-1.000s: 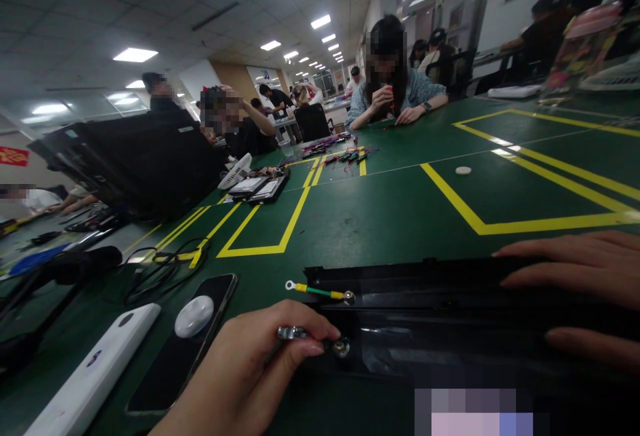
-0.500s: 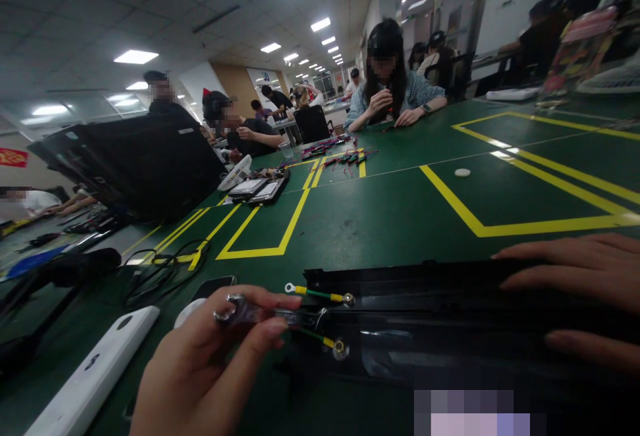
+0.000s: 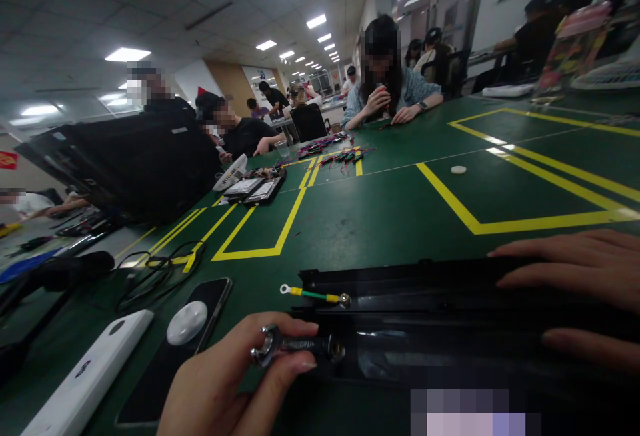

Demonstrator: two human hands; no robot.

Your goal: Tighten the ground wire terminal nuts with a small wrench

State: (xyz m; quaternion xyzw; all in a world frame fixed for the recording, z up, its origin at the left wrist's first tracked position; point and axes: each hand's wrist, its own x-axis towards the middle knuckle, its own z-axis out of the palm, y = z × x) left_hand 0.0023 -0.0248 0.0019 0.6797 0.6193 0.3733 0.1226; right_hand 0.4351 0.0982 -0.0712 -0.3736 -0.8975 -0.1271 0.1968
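Observation:
My left hand (image 3: 235, 376) pinches a chrome combination wrench (image 3: 300, 345) between thumb and fingertips. Its open jaw points left, and its ring end lies around or over the fastener on the nearer of two long black metal channels (image 3: 475, 336). On the farther channel (image 3: 390, 283), a short green-and-yellow wire (image 3: 314, 294) with ring terminals is fixed by a nut at one end; its other ring sticks out past the channel's left end. The nearer wire is hidden by my hand and the wrench. Fingers spread, my right hand (image 3: 585, 269) rests over the channels' right part.
A phone (image 3: 155, 369) with a round white disc (image 3: 187, 323), a long white device (image 3: 90, 376) and a black cable (image 3: 160, 273) lie at left. Drives (image 3: 257, 189) and wire bundles (image 3: 345, 156) sit farther back. A person (image 3: 390, 89) works across the green table (image 3: 360, 216).
My left hand has moved right and toward me with the wrench, whose ring end is now at the nearer fastener. More of the phone shows. My right hand stays in place.

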